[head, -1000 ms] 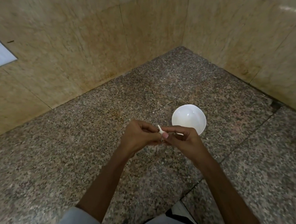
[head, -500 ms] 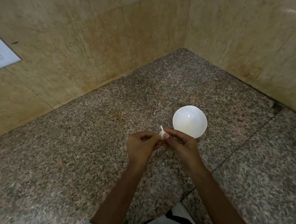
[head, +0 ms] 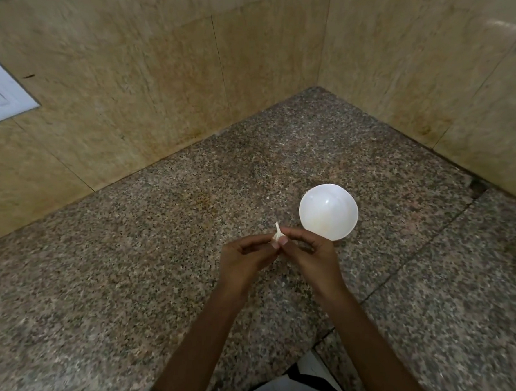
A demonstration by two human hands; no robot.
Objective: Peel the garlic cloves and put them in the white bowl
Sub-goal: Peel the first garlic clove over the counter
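Granite counter; both hands pinch garlic clove beside white bowl.

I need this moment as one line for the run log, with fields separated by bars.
step: peeling | garlic clove: held between both hands | left hand: pinching it | right hand: pinching it | white bowl: on granite counter, beyond right hand

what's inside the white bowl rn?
White bowl: no cloves visible inside, only glare and faint yellowish tint. Right hand, pinching the garlic clove, hides a sliver of near rim.
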